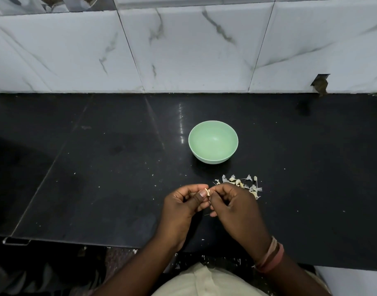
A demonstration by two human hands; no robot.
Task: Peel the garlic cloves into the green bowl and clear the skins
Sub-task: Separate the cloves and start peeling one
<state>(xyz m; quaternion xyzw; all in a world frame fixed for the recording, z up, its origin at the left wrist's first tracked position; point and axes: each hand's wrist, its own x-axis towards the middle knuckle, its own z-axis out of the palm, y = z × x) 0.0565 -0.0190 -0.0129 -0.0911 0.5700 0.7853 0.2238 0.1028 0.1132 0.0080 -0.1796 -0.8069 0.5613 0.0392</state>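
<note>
— What are the hands doing over the black table (pixel 97 167)?

— Both are raised just above it, fingers curled inward and fingertips meeting in one shared grip. The left hand (pixel 181 207) pinches a small pale garlic clove (pixel 208 192) between thumb and forefinger, thumbnail turned up toward the camera. The right hand (pixel 234 205) closes on the same clove from the other side, knuckles arched, wrist bent slightly inward.

— Neither hand relaxed, then?

— No. Both are clenched on the clove; how much skin remains on it is too small to tell.

— And the forearms?

— They converge from the lower edge toward the grip, forming a narrow V. The right wrist carries pinkish bands (pixel 270 258).

— Where is the green bowl (pixel 213 128)?

— Beyond the grip, well apart from the fingertips, upright on the table, its inside showing only bare green.

— The skins?

— A loose heap of garlic skins and cloves (pixel 243 183) lies just beyond and to the right of the grip, partly hidden behind the right hand's knuckles. Tiny white flecks (pixel 155 185) dot the table to the left of the grip. A marbled tile wall (pixel 183 50) stands behind the bowl
</note>
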